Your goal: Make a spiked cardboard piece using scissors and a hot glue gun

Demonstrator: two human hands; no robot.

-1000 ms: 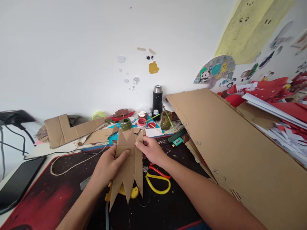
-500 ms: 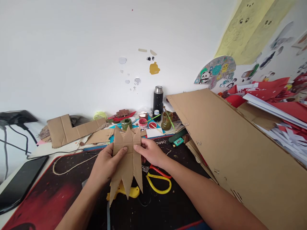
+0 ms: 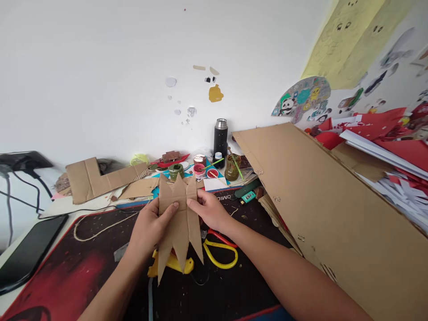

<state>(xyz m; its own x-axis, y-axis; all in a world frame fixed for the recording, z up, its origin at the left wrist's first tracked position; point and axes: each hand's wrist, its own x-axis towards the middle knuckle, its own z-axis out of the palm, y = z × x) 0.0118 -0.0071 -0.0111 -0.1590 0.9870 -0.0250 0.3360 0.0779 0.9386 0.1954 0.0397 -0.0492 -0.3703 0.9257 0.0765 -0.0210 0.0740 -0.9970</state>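
Note:
Between both hands I hold up a brown cardboard piece (image 3: 179, 225) with zigzag points along its top and long spikes at its bottom. My left hand (image 3: 152, 223) grips its left side, thumb flat on the front and fingers hidden behind. On the other side, my right hand (image 3: 210, 209) pinches the right edge, thumb in front. Below it on the mat lies a yellow-handled tool (image 3: 182, 263), partly covered by the spikes; its kind is unclear. Scissors with red and yellow handles (image 3: 222, 256) lie just right of the cardboard, their blades mostly hidden.
Paint jars (image 3: 176, 172), brushes and a black thermos (image 3: 220, 138) stand at the back by the wall. A large cardboard sheet (image 3: 327, 196) leans in from the right. At left are a phone (image 3: 30, 254), cables and an L-shaped cardboard scrap (image 3: 85, 180). String (image 3: 100, 236) lies on the mat.
The cardboard piece's lower spikes have swung slightly right and up. Both hands keep the same hold, and the view has shifted very slightly.

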